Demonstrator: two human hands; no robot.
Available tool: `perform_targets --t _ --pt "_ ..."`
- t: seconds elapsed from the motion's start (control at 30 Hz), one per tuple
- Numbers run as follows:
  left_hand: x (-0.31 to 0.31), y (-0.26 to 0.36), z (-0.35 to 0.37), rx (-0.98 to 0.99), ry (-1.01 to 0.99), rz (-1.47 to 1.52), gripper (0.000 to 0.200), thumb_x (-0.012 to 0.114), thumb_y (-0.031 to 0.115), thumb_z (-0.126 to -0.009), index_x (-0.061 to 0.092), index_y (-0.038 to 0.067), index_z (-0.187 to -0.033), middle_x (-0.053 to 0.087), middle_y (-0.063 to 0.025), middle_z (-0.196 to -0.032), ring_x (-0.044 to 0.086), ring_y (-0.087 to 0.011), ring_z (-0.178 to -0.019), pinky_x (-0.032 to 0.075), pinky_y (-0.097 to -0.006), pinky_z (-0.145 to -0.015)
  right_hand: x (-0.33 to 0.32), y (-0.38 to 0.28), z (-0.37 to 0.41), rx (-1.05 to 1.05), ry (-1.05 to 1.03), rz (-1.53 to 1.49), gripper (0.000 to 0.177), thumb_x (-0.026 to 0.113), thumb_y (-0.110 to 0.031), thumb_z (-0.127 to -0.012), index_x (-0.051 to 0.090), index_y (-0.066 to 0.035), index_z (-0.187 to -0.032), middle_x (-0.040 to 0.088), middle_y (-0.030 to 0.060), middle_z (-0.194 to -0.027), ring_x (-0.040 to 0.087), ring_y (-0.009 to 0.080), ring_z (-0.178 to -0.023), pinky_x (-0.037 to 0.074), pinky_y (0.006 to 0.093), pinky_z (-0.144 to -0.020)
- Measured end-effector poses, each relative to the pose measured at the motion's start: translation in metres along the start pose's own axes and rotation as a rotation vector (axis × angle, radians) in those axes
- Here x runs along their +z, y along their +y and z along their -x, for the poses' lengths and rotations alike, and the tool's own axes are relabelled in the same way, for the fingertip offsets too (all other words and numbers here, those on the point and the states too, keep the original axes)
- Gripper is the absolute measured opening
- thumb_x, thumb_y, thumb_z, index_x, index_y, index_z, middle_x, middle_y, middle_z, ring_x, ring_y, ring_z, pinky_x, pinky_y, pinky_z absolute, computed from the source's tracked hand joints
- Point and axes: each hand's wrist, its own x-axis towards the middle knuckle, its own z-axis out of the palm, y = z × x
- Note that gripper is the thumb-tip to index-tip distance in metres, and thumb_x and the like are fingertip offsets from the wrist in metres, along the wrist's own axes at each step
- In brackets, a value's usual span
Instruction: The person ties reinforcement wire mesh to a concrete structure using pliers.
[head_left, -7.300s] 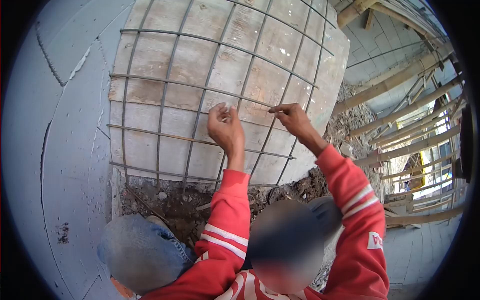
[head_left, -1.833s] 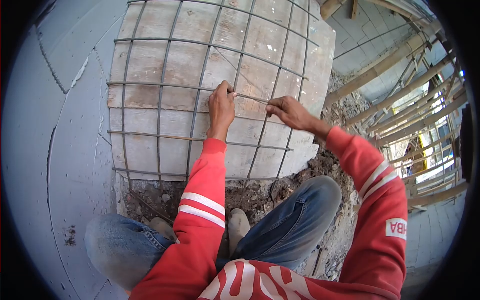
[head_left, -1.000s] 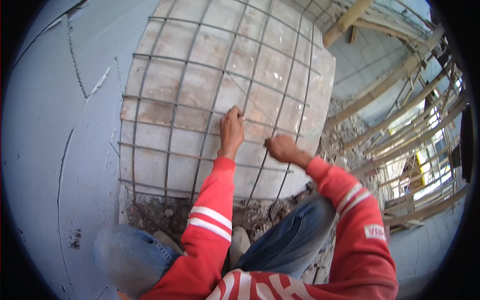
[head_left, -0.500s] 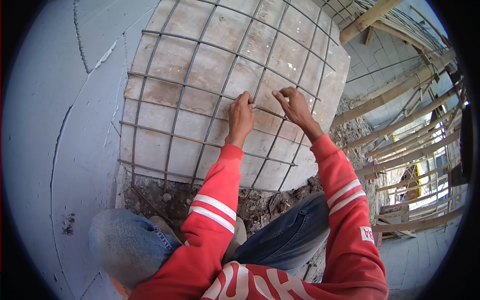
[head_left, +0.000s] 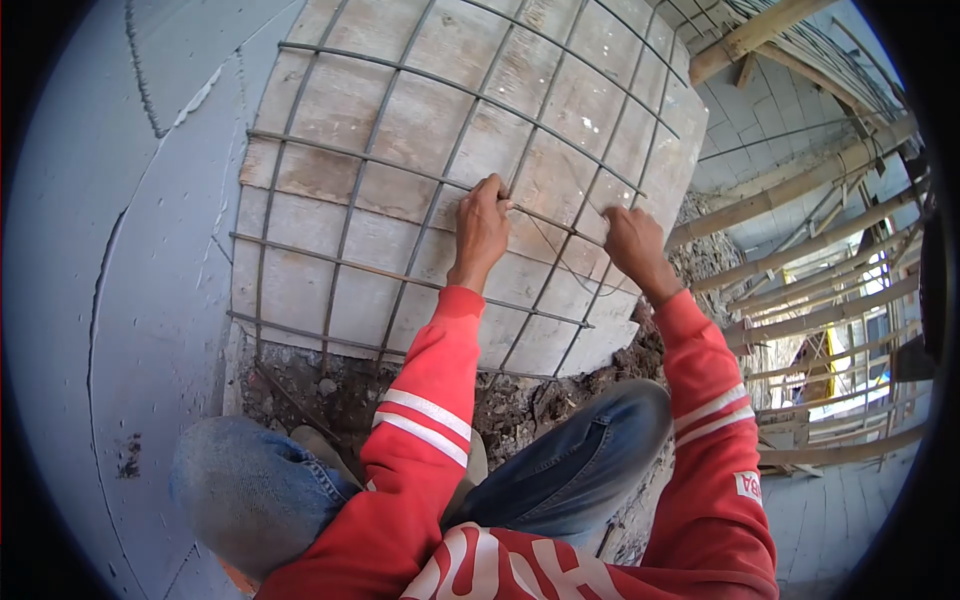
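A grid of steel bars [head_left: 365, 157] lies over pale wooden boards [head_left: 405, 115]. My left hand [head_left: 483, 228] is closed at a crossing of two bars near the middle of the grid, with its fingertips pinched on a thin wire [head_left: 545, 238]. To the right, my right hand [head_left: 637, 248] is held above the grid's right part with its fingers curled. What it grips, if anything, is too small to make out. The thin wire runs in a loose curve over the boards between the two hands.
A grey block wall [head_left: 150, 250] rises on the left. Soil and rubble [head_left: 400, 400] lie between the boards and my knees. Bamboo poles [head_left: 800, 190] stretch along the right side, with scaffolding behind them.
My right hand has moved right and down, and its fingers have curled in. The thin wire now shows between the hands. My left hand stays at its crossing; the view has shifted slightly.
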Motion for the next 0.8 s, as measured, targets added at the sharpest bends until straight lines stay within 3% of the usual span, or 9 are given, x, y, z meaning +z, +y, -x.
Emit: perform_targets --t 0.1,0.13,0.2,0.27,0.33,0.4,0.53,0.73,0.8 --pt "0.001 -0.001 0.0 0.009 0.011 0.002 0.016 0.062 -0.011 -0.08 0.051 -0.002 -0.089 0.062 -0.0213 -0.085 0.061 -0.0436 -0.086 0.045 -0.0491 -0.073 0.006 0.033 0.055 0.141 -0.608 0.195 0.018 0.06 -0.014 -0.082 0.071 -0.005 -0.091 0.072 0.024 -0.095 0.073 0.0394 -0.088 0.058 0.0498 -0.076" --pt "0.001 -0.001 0.0 0.019 0.023 -0.008 0.017 0.065 -0.009 -0.08 0.052 -0.002 -0.088 0.062 -0.0207 -0.081 0.063 -0.0418 -0.082 0.045 -0.0473 -0.072 0.008 0.037 0.057 0.26 -0.968 0.031 0.018 0.059 -0.016 -0.081 0.073 -0.006 -0.088 0.072 0.0242 -0.1 0.073 0.0397 -0.092 0.057 0.0492 -0.082" --pt "0.001 -0.002 0.0 0.013 0.018 -0.03 0.017 0.066 -0.008 -0.081 0.052 -0.003 -0.088 0.062 -0.0204 -0.082 0.063 -0.0419 -0.083 0.046 -0.0471 -0.073 0.009 0.027 0.073 0.081 -0.704 0.228 0.014 0.063 -0.016 -0.078 0.074 -0.009 -0.084 0.073 0.0205 -0.096 0.073 0.037 -0.088 0.056 0.0488 -0.079" --pt "0.002 -0.002 0.0 0.0 0.017 -0.035 0.017 0.067 -0.007 -0.082 0.052 -0.003 -0.089 0.063 -0.0205 -0.082 0.063 -0.0419 -0.084 0.046 -0.0471 -0.073 0.006 0.016 0.06 0.071 -0.52 0.324 0.012 0.065 -0.015 -0.079 0.073 -0.009 -0.085 0.073 0.0176 -0.093 0.072 0.0332 -0.084 0.054 0.0497 -0.074" --pt "0.002 -0.001 0.0 0.006 0.014 -0.057 0.017 0.067 -0.006 -0.083 0.052 -0.002 -0.089 0.063 -0.0207 -0.083 0.063 -0.042 -0.084 0.046 -0.0471 -0.073 -0.005 0.0 0.041 -0.103 0.102 0.239 0.017 0.069 -0.022 -0.082 0.072 -0.007 -0.089 0.072 0.0172 -0.085 0.07 0.0335 -0.078 0.053 0.051 -0.07" --pt "0.001 -0.001 0.001 0.012 0.006 -0.08 0.016 0.068 -0.005 -0.083 0.053 -0.002 -0.089 0.063 -0.0209 -0.083 0.063 -0.0421 -0.084 0.046 -0.0471 -0.073 -0.026 -0.037 0.003 -0.045 0.218 -0.216 0.032 0.068 -0.031 -0.087 0.069 -0.002 -0.1 0.071 0.0206 -0.082 0.069 0.0387 -0.082 0.054 0.0497 -0.075" --pt "0.002 -0.001 0.005 0.034 0.004 -0.094 0.011 0.067 -0.001 -0.084 0.057 -0.002 -0.088 0.063 -0.0187 -0.085 0.063 -0.0413 -0.083 0.046 -0.0469 -0.072 0.012 -0.083 -0.018 0.04 -0.198 -0.625 0.043 0.066 -0.03 -0.09 0.064 0.004 -0.115 0.07 0.0286 -0.089 0.069 0.0449 -0.089 0.054 0.0504 -0.081" --pt "0.014 0.01 0.025 0.123 0.337 -0.22 0.003 0.067 0.0 -0.082 0.066 0.001 -0.085 0.062 -0.0141 -0.093 0.061 -0.037 -0.085 0.045 -0.0445 -0.075 0.026 -0.1 -0.013 0.133 0.018 -0.641 0.027 0.06 -0.021 -0.092 0.072 0.0 -0.103 0.07 0.0273 -0.084 0.069 0.045 -0.084 0.055 0.0507 -0.08" --pt "0.019 0.008 0.024 0.122 0.43 -0.167 0.005 0.071 0.003 -0.083 0.07 -0.001 -0.087 0.064 -0.0132 -0.086 0.065 -0.0292 -0.075 0.051 -0.0393 -0.068 0.031 -0.098 -0.015 0.117 0.054 -0.693 0.026 0.059 -0.02 -0.092 0.073 -0.001 -0.102 0.069 0.0273 -0.083 0.069 0.0445 -0.083 0.055 0.0493 -0.079"
